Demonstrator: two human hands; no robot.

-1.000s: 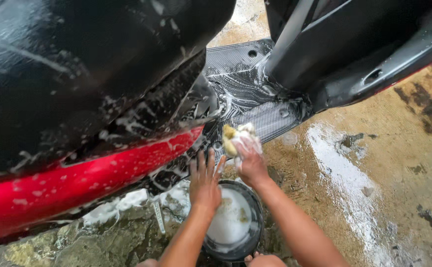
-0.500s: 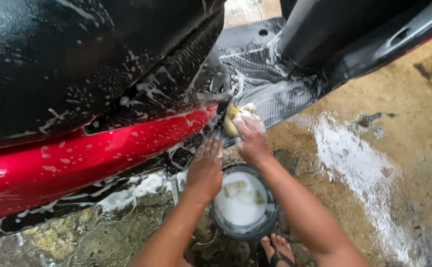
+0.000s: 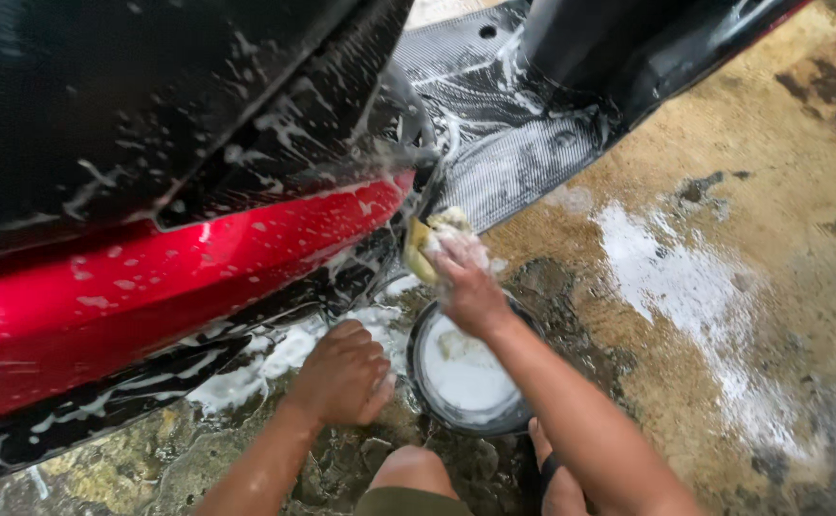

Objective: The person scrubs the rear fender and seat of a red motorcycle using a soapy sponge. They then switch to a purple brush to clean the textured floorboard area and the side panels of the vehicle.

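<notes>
right hand (image 3: 466,277) clamped on soapy sponge (image 3: 427,244), pressed to the scooter (image 3: 198,258) lower edge at 12 o'clock of the bucket (image 3: 466,368). left hand (image 3: 341,373), fingers together, rests on wet ground (image 3: 724,287) at 9 o'clock, apparently bracing the crouch.

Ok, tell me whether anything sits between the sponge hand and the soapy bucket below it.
Nothing visible does. The right hand holds the yellow sponge in its grip against the scooter's lower edge, and the soapy bucket sits open just beneath it. The left hand rests beside the bucket on the wet ground, not over it.
</notes>
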